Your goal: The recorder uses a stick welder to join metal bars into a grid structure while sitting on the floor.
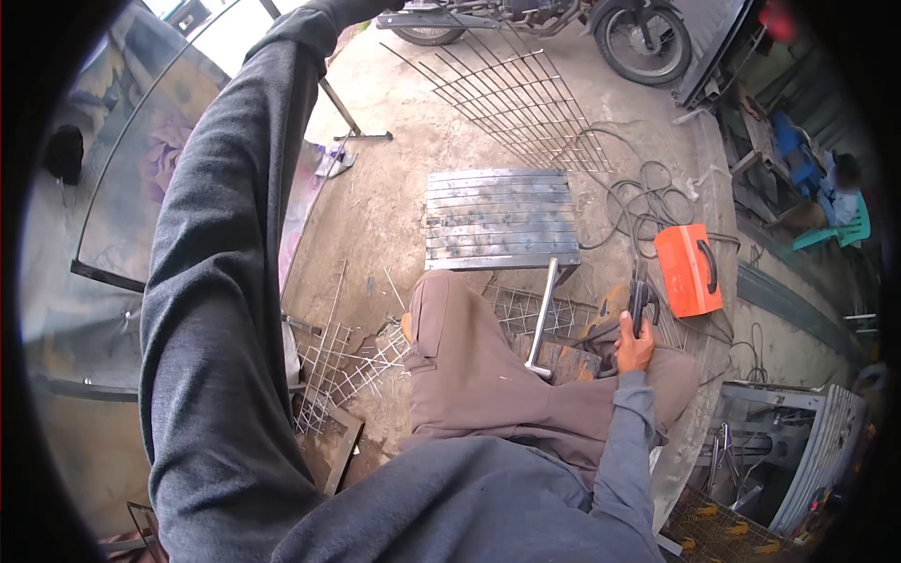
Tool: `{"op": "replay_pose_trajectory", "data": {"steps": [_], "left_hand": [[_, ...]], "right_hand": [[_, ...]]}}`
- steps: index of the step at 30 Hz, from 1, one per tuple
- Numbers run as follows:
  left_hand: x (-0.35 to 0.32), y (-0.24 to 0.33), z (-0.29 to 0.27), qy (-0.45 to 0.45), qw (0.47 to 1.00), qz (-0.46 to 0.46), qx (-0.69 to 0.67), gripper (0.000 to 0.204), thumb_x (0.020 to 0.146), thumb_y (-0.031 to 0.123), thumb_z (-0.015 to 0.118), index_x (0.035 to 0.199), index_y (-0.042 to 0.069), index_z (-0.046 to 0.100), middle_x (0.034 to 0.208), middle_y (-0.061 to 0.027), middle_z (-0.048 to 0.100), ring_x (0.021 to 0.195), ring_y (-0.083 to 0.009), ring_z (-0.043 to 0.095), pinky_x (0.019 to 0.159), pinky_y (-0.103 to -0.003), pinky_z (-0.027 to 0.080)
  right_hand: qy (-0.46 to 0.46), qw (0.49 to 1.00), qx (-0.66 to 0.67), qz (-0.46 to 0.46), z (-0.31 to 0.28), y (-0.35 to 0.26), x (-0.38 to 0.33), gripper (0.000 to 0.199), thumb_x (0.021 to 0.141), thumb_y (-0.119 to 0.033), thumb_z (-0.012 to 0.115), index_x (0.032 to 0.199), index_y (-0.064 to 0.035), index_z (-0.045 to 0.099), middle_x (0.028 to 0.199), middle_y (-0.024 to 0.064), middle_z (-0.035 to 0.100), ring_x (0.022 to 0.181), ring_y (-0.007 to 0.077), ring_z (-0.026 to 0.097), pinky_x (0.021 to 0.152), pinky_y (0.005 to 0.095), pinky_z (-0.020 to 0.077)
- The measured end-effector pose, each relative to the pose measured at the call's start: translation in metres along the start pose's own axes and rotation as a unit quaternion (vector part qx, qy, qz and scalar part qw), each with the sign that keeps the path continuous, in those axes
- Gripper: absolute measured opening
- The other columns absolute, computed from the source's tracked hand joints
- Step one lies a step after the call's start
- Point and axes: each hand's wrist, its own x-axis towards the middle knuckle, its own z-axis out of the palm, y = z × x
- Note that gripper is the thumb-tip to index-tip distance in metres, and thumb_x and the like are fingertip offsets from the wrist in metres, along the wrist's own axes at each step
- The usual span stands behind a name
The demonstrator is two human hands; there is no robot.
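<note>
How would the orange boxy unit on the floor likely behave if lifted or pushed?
Its flat faces and straight edges suggest a stiff orange boxy unit that should keep its shape. Pushed, it would probably slide or tip rather than roll, given those flat sides. The black handle likely makes lifting easier.

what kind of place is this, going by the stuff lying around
Probably a small metalworking shop: a metal bar grid and a slatted metal stand are on the floor, and the right hand grips a black tool.
</note>
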Motion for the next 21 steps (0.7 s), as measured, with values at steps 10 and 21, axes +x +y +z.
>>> {"op": "replay_pose_trajectory", "data": {"steps": [10, 21], "left_hand": [[0.073, 0.026, -0.032, 0.067, 0.995, 0.032, 0.072, 0.038, 0.097, 0.041, 0.061, 0.089, 0.007, 0.074, 0.077, -0.0064, 0.07, 0.074, -0.0164, 0.064, 0.069, -0.035, 0.052], [-0.009, -0.047, -0.103, 0.001, 0.975, -0.103, 0.196, 0.033, 0.097, 0.036, 0.061, 0.092, 0.006, 0.073, 0.08, -0.0066, 0.071, 0.077, -0.0173, 0.065, 0.074, -0.035, 0.053]], "right_hand": [[0.01, 0.998, 0.041, 0.036, 0.001, -0.002, 0.003, 0.032, 0.095, -0.034, 0.074, 0.094, -0.0038, 0.065, 0.07, -0.0013, 0.059, 0.05, 0.0083, 0.053, 0.046, 0.0278, 0.042], [-0.014, 0.996, 0.038, 0.079, -0.002, -0.004, 0.01, 0.033, 0.097, -0.038, 0.071, 0.105, -0.0067, 0.062, 0.08, -0.0003, 0.059, 0.052, 0.0051, 0.049, 0.039, 0.0224, 0.0358]]}}
